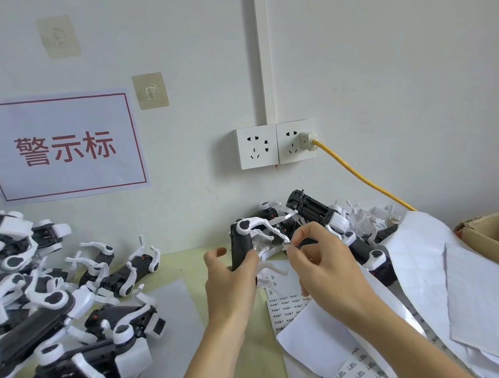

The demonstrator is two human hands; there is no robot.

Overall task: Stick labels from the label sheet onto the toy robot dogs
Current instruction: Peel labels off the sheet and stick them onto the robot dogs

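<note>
Mid-job: the left hand (230, 276) grips a toy robot dog (244, 245) at centre, the right hand (324, 262) pinches a label (287, 243) beside it, label sheet (286, 307) just below, many dogs apparently left.

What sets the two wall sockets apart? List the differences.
The left socket has nothing plugged in, and all its holes show; the right socket holds a white plug that covers part of its face. A yellow cable runs down and to the right from the right socket; none leaves the left socket. Both are white, square and mounted side by side below the wall conduit.
</note>
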